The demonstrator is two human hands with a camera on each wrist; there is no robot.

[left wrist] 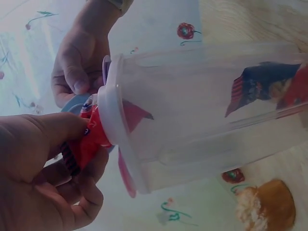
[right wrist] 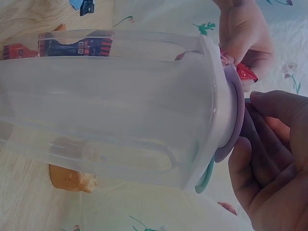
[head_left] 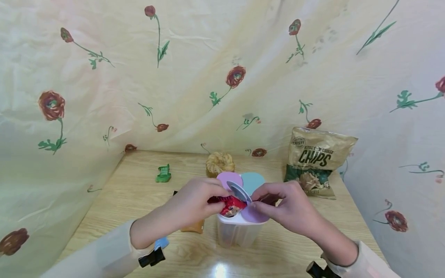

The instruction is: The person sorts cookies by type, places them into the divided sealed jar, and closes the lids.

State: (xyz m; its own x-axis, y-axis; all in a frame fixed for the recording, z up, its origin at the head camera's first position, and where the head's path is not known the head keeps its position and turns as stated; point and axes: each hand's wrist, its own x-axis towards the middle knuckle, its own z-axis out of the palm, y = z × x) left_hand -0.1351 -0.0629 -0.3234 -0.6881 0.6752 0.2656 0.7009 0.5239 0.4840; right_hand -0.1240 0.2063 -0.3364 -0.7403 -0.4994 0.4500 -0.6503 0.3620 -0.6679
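A clear plastic container with a white rim and round coloured flap lids stands on the table. My left hand pinches a small red snack packet, one end of which dips inside the container's opening in the left wrist view. On the other side, my right hand pinches the raised grey-blue flap lid at its edge. The purple lid lies close to those fingers in the right wrist view. Dark blue and red packets are inside near the container's bottom.
Behind the container sits a ring-shaped pastry. A green packet lies at the back left, and a chips bag stands at the back right. An orange-brown packet and a blue packet are partly hidden by my left arm.
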